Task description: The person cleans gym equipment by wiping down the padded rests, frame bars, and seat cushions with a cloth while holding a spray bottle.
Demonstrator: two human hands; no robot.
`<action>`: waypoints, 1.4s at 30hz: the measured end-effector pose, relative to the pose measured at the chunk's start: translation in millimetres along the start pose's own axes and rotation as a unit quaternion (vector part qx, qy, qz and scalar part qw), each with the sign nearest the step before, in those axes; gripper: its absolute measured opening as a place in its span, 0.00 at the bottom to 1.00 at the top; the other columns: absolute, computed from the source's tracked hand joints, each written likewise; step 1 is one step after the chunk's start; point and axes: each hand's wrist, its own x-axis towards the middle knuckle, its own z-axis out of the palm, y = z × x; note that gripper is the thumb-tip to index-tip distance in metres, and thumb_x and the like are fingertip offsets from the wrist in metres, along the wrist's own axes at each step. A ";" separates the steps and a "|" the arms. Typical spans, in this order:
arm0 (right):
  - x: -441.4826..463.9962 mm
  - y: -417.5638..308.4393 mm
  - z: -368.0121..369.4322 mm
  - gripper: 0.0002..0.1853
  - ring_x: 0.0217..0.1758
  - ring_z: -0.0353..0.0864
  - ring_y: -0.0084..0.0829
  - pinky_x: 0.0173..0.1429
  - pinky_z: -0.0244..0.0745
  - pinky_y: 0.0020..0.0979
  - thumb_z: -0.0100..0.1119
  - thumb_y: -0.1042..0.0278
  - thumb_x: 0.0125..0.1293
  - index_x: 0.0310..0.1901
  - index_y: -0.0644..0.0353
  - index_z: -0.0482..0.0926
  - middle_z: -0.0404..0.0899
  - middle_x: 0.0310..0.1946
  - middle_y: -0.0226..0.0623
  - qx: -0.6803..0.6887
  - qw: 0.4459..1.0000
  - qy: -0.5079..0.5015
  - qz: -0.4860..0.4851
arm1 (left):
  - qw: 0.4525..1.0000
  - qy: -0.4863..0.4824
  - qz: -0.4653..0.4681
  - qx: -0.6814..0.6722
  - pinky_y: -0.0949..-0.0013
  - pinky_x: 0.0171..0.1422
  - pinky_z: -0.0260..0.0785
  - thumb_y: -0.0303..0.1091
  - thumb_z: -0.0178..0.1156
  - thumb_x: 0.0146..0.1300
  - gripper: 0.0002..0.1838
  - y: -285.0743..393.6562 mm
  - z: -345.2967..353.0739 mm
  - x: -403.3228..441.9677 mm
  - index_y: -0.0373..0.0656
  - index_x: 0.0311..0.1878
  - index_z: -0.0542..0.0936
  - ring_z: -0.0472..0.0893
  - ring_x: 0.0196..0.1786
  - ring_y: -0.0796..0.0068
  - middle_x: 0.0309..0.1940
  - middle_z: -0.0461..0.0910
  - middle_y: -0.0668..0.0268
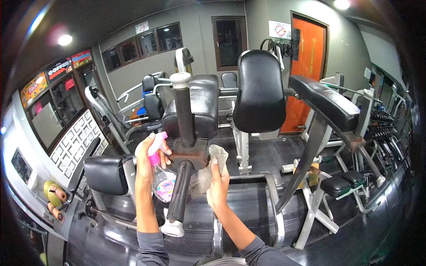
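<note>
My left hand is closed around the neck of a clear spray bottle with a pink and white trigger head and a printed label. In my right hand is a pale grey cloth, pressed by the thumb against the side of a brown metal bracket. Between my hands a black foam-covered handle with a white end cap points down toward me. A second black handle rises upright from the same bracket, in front of a black arm pad.
A black backrest stands just beyond, with another arm pad to its right. At left is a black padded seat. Dumbbell racks line the right side, and an orange door is at the back.
</note>
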 end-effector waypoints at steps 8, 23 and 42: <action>-48.3 -46.3 -12.2 0.20 0.51 0.78 0.20 0.53 0.73 0.25 0.55 0.65 0.75 0.63 0.66 0.72 0.80 0.51 0.33 0.003 0.996 -0.047 0.082 | 1.000 0.002 0.016 -0.018 0.69 0.21 0.72 0.55 0.46 0.72 0.29 -5.7 -1.9 -5.4 0.36 0.30 0.77 0.70 0.11 0.72 0.24 0.80 0.53; -22.7 -15.7 -5.0 0.28 0.57 0.74 0.42 0.61 0.71 0.38 0.64 0.83 0.46 0.53 0.57 0.85 0.82 0.56 0.27 -0.541 0.701 -0.067 -0.461 | 0.975 -0.180 0.019 -0.132 0.67 0.20 0.73 0.53 0.46 0.72 0.29 -18.0 -15.1 12.4 0.32 0.32 0.77 0.72 0.11 0.71 0.25 0.80 0.51; 21.3 -134.4 120.6 0.17 0.58 0.76 0.35 0.54 0.78 0.31 0.65 0.67 0.52 0.46 0.50 0.83 0.80 0.52 0.22 -0.745 0.310 -0.500 -0.315 | 0.918 -0.287 -0.039 -0.271 0.68 0.22 0.74 0.45 0.48 0.72 0.23 -48.3 -85.7 24.4 0.30 0.33 0.77 0.75 0.14 0.70 0.26 0.80 0.56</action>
